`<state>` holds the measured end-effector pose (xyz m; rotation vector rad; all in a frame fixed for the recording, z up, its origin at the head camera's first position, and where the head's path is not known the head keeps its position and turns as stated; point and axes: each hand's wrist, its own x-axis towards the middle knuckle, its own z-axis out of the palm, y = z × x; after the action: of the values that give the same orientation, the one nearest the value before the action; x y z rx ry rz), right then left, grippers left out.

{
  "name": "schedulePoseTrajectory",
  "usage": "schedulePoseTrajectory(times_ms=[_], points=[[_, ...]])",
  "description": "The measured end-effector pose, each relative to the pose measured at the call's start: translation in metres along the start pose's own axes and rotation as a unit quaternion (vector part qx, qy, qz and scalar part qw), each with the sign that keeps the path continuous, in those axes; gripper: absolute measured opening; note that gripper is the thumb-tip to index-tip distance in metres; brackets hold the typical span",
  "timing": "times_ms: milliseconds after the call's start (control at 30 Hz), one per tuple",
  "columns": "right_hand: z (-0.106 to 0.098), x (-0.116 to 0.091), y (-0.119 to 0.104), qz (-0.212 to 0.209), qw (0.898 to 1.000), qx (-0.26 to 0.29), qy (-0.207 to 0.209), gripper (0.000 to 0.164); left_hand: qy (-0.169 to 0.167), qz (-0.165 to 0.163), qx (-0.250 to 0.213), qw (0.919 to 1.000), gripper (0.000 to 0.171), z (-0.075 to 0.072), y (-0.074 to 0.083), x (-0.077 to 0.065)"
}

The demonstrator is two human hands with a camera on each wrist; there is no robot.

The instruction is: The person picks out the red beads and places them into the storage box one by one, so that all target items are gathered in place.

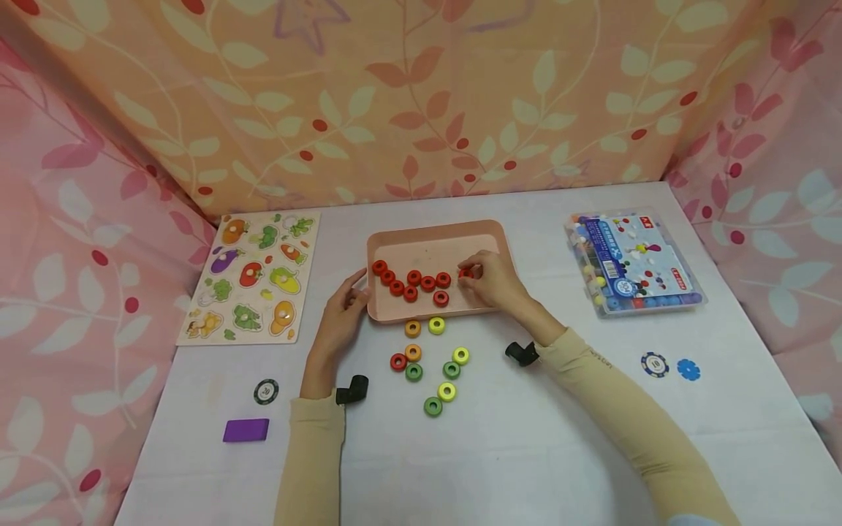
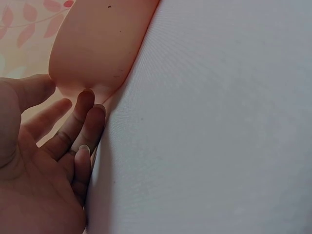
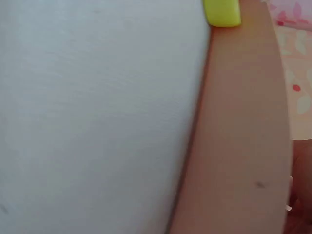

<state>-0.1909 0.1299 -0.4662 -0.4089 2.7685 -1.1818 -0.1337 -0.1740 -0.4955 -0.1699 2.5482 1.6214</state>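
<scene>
A shallow pink tray (image 1: 427, 235) lies on the table with several red rings (image 1: 414, 277) inside it. My right hand (image 1: 493, 280) reaches over the tray's right part and pinches one red ring (image 1: 466, 273) between thumb and fingers. In the right wrist view the tray's outer wall (image 3: 234, 122) hides most of that hand. My left hand (image 1: 343, 310) is at the tray's left side. Its loosely bent fingers (image 2: 84, 105) touch the outer wall, the thumb close by the rim in the left wrist view.
In front of the tray lie yellow rings (image 1: 437, 326), orange rings (image 1: 412, 329), green rings (image 1: 433, 406) and a red ring (image 1: 397, 362). A vegetable puzzle board (image 1: 263, 252), poker chip (image 1: 266, 391) and purple block (image 1: 246, 430) lie left; a bead box (image 1: 634, 259) and chips (image 1: 654, 364) right.
</scene>
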Motion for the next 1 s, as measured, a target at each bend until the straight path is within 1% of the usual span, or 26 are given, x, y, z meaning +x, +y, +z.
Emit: schedulePoseTrajectory(times_ms=[100,267,367,467,533,633,733,833,900,1000], points=[[0.002,0.0,0.003,0.0,1.0,-0.011,0.005,0.025,0.0,0.0,0.001,1.0,0.046,0.0,0.001,0.0],[0.005,0.0,0.001,0.001,1.0,-0.013,0.014,0.027,0.001,0.001,0.003,1.0,0.046,0.0,0.001,0.0],[0.007,-0.002,-0.003,-0.004,0.999,-0.036,0.031,0.028,0.0,0.002,0.004,1.0,0.046,0.001,0.001,0.0],[0.008,-0.008,-0.015,-0.028,0.997,-0.06,0.046,0.027,0.001,0.001,0.005,1.0,0.047,0.001,0.001,0.0],[0.01,-0.013,-0.026,-0.062,0.995,-0.065,0.047,0.028,0.003,0.003,0.005,1.0,0.047,0.001,0.0,0.0],[0.017,-0.024,-0.044,-0.117,0.991,-0.046,0.034,0.026,0.003,0.005,0.005,1.0,0.046,0.001,0.0,0.0],[0.03,-0.037,-0.059,-0.161,0.986,-0.033,0.018,0.022,0.001,0.004,0.006,1.0,0.046,0.001,0.0,0.0],[0.046,-0.052,-0.071,-0.184,0.983,-0.023,-0.013,0.018,0.001,0.006,0.007,1.0,0.046,0.001,0.0,0.0],[0.056,-0.062,-0.076,-0.197,0.979,-0.024,-0.048,0.02,0.002,0.01,0.007,0.9999,0.046,0.001,0.0,0.0],[0.067,-0.075,-0.082,-0.204,0.973,-0.047,-0.1,0.024,0.002,0.018,0.005,0.9998,0.046,0.0,0.0,0.001]])
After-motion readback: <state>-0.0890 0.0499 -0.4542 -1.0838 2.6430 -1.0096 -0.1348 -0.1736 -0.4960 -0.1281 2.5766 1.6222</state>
